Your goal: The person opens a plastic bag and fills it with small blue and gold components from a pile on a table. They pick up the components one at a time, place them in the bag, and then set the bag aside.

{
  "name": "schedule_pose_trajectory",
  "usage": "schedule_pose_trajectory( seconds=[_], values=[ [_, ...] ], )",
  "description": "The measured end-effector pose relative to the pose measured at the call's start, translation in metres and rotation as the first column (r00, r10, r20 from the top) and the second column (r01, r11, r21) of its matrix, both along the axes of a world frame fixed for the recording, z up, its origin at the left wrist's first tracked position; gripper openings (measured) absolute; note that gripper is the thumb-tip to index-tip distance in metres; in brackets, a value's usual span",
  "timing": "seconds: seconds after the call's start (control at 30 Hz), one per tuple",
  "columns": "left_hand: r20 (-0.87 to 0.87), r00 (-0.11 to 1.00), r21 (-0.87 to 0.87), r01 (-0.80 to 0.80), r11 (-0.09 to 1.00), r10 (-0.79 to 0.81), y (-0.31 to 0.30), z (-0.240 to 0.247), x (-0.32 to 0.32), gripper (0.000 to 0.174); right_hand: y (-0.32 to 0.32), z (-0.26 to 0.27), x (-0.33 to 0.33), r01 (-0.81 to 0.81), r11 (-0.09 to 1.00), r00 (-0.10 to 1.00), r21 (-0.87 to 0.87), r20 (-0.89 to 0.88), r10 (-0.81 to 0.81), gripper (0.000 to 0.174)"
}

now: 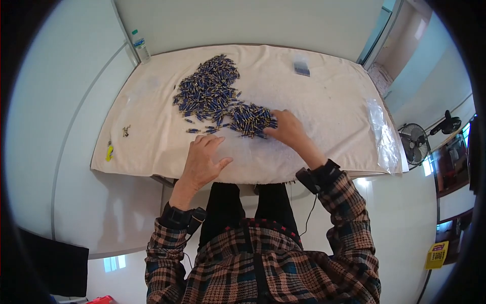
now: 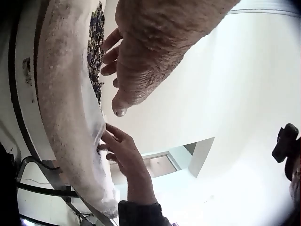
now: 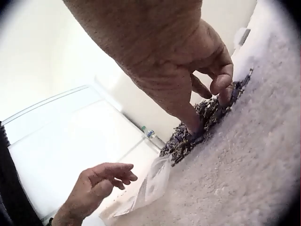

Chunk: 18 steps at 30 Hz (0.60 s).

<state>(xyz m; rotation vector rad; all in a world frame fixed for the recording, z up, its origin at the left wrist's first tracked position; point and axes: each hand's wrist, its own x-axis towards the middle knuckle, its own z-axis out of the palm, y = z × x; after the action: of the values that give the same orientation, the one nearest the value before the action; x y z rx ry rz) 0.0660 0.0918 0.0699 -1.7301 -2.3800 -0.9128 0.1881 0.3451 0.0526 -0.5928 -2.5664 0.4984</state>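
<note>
Many small blue pieces with brass-coloured ends lie in a large heap (image 1: 207,86), and a smaller pile (image 1: 251,120) of them adjoins it on the right. My right hand (image 1: 288,129) is at the right edge of the smaller pile, thumb and fingers apart, fingertips among the pieces. In the right wrist view the thumb reaches down into the pile (image 3: 207,115) while the fingers bend over it. My left hand (image 1: 201,161) hovers at the near side of the heap with its fingers spread and nothing in them. A clear plastic bag (image 3: 157,181) lies on the cloth between the hands.
A cream cloth (image 1: 324,137) covers the table. On it are a small bundle of pieces in clear plastic (image 1: 301,69), plastic sheets (image 1: 380,134) at the right edge, a yellow-green item (image 1: 109,153) and tiny brass-coloured bits (image 1: 126,131). A water bottle (image 1: 141,48) stands at the far left corner.
</note>
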Motion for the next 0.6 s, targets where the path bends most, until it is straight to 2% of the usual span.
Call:
schedule_pose_trajectory(
  seconds=[0.07, 0.13, 0.2, 0.23, 0.3, 0.33, 0.43, 0.6],
  values=[
    [-0.028, 0.999, 0.014, -0.029, 0.999, 0.03, 0.011, -0.002, -0.008, 0.048, -0.002, 0.003, -0.015, 0.012, 1.0, 1.0, -0.026, 0.029, -0.011, 0.06],
    [-0.046, 0.998, 0.02, -0.043, 0.999, 0.044, 0.027, -0.01, -0.018, 0.043, -0.002, 0.002, -0.031, -0.048, 0.999, 0.998, -0.002, 0.037, 0.048, 0.065],
    [0.135, 0.969, -0.015, -0.208, 0.978, 0.208, 0.053, -0.019, -0.036, 0.031, -0.001, -0.002, -0.041, -0.08, 0.997, 0.996, 0.011, 0.036, 0.079, 0.068],
    [0.127, 0.97, -0.01, -0.209, 0.978, 0.209, 0.065, -0.018, -0.042, 0.031, 0.001, -0.002, -0.046, -0.115, 0.993, 0.993, 0.007, 0.032, 0.115, 0.07],
    [-0.058, 0.954, -0.251, -0.298, 0.921, 0.293, 0.084, -0.012, -0.051, 0.032, 0.003, -0.002, -0.054, -0.186, 0.983, 0.982, -0.001, 0.016, 0.186, 0.073],
    [-0.07, 0.953, -0.246, -0.302, 0.921, 0.293, 0.091, -0.009, -0.051, 0.032, 0.003, -0.003, -0.057, -0.187, 0.982, 0.982, 0.002, 0.004, 0.187, 0.073],
    [0.069, 0.942, -0.355, -0.284, 0.891, 0.328, 0.109, -0.001, -0.048, 0.035, 0.002, -0.01, -0.058, -0.187, 0.982, 0.981, -0.027, -0.05, 0.186, 0.072],
    [0.103, 0.956, -0.337, -0.226, 0.914, 0.274, 0.122, -0.005, -0.052, 0.035, 0.008, -0.034, -0.06, -0.221, 0.972, 0.955, -0.085, -0.221, 0.198, 0.063]
  ],
)
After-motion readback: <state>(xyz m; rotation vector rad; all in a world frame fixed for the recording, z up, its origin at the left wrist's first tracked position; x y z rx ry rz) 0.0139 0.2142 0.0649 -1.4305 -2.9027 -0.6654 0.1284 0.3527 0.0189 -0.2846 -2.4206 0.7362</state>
